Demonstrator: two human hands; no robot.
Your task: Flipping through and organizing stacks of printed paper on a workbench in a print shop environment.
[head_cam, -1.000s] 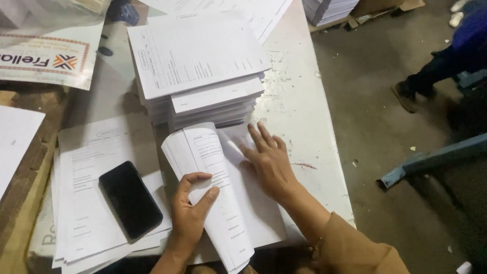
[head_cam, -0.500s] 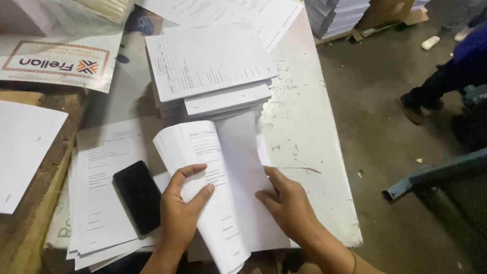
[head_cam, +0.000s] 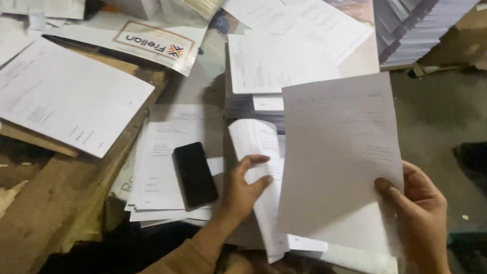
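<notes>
Head view, right hand (head_cam: 417,210) lifting white sheet (head_cam: 339,158), white printed envelope (head_cam: 147,42) upper left

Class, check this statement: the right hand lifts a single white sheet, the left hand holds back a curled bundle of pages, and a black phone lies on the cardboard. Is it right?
Not quite. In the head view the black phone lies on a stack of printed papers, not on cardboard. The right hand with its sheet and the left hand are as stated.

Packages and a dark screen around the paper stacks

A white plastic mailer bag (head_cam: 150,45) with an orange-and-dark logo panel lies slanted near the tabletop's far edge. A black phone (head_cam: 194,175), screen dark, rests on a sheet pile at the near left. A brown cardboard box (head_cam: 478,28) stands on the floor beyond the right edge.
</notes>
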